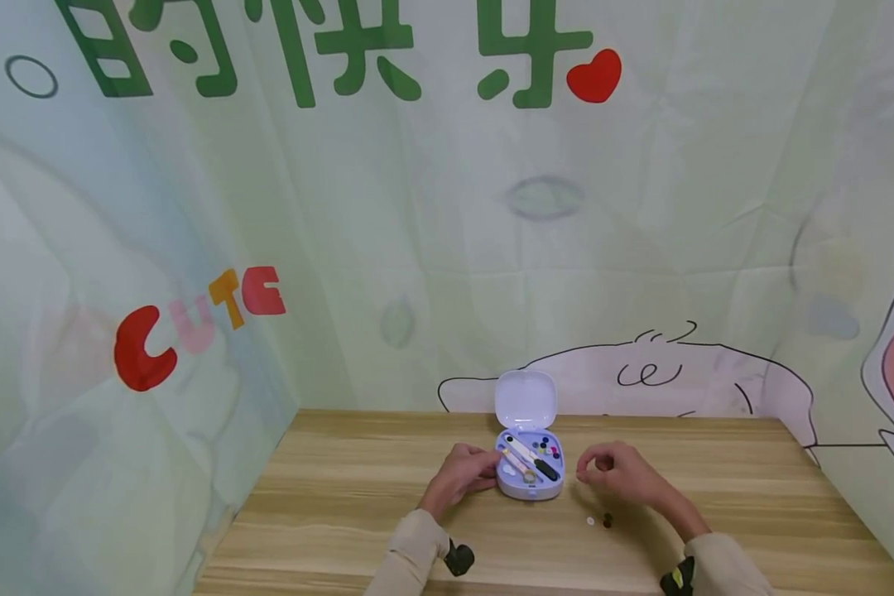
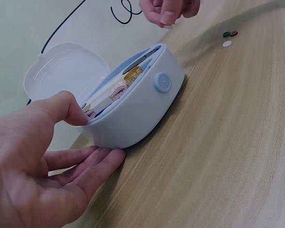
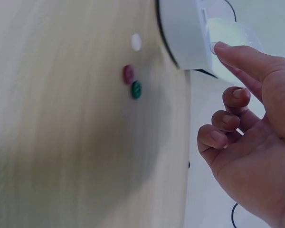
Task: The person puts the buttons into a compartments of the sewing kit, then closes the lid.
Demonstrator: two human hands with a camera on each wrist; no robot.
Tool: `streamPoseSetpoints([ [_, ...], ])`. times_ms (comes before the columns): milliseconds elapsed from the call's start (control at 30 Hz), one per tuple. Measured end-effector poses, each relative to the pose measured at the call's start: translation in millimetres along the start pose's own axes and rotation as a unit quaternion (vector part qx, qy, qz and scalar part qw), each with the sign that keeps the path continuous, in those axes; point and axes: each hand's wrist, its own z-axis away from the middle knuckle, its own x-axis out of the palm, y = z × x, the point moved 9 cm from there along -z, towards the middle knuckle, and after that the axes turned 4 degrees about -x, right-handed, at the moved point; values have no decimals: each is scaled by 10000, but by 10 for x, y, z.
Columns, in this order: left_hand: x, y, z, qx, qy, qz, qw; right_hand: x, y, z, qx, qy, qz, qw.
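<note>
The left hand (image 1: pixel 459 472) grips the pale blue-and-white plastic box (image 2: pixel 137 111) on the light wood-grain counter (image 1: pixel 343 505), thumb at its rim, fingers at its base. The right hand (image 1: pixel 624 473), apart from the box on its right, pinches a small pale disc (image 3: pixel 213 47) between thumb and forefinger. Near this hand, on the person's side, lie a round white button (image 2: pixel 227 43), a round reddish-brown button (image 2: pixel 233 33) and a round green button (image 2: pixel 226 34).

Words Printed on Backdrop Cloth (image 1: pixel 454 240)

In the head view, reads "的快乐" in big green characters (image 1: pixel 361 40), partly cut by the upper edge. On the left side, reads also "CUTE" (image 1: pixel 227 294), in red, pink and orange.
</note>
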Motion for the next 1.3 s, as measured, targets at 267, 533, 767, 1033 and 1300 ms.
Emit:
streamPoseSetpoints([
  [267,5,-2,-6,-27,-7,-20,10000,-15,-30,-146,463,247,-434,9977],
  [533,4,-12,-20,-44,15,-63,10000,-23,99,-198,1213,723,-979,9851],
  [767,-1,-9,-12,-21,18,-30,10000,24,231,-229,1469,1021,-1394,9739],
  [1033,5,-24,-28,-39,15,-7,10000,70,223,-245,1470,1020,-1439,9733],
  [1300,3,-11,-23,-46,25,10,10000,-10,188,-178,1382,942,-1162,9790],
])
